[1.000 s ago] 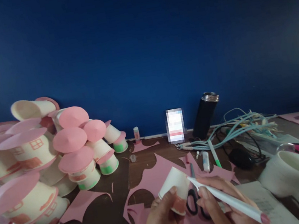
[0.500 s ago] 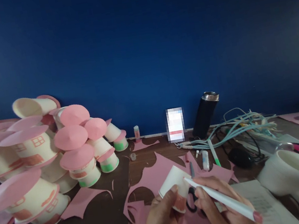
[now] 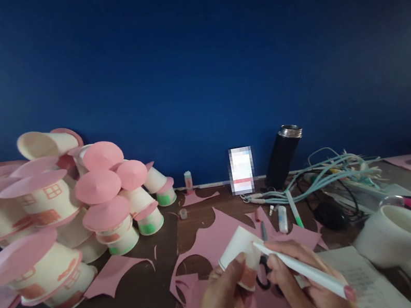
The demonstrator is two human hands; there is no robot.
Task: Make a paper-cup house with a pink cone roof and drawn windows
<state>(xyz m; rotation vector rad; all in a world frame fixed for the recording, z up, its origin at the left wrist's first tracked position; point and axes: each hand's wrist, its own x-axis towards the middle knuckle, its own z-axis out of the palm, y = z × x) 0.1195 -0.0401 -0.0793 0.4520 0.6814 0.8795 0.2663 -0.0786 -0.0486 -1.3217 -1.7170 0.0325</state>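
My left hand (image 3: 219, 307) grips a small white paper cup (image 3: 241, 253), held upside down and tilted, with a pink patch on its side. My right hand (image 3: 305, 290) holds a white marker (image 3: 304, 271) with a pink cap end. The marker's tip touches the cup's upper side. Both hands hover low at the front over pink paper scraps (image 3: 212, 239). Black-handled scissors (image 3: 265, 265) lie on the table just behind the hands, partly hidden.
A pile of paper-cup houses with pink roofs (image 3: 55, 221) fills the left. At the back stand a black flask (image 3: 282, 157), a glue stick (image 3: 188, 180) and tangled cables (image 3: 323, 176). A stack of white cups (image 3: 408, 233) lies on the right, an open book (image 3: 358, 275) below it.
The hands with cup and marker shifted slightly left and down in the view. The marker tip stays on the cup.
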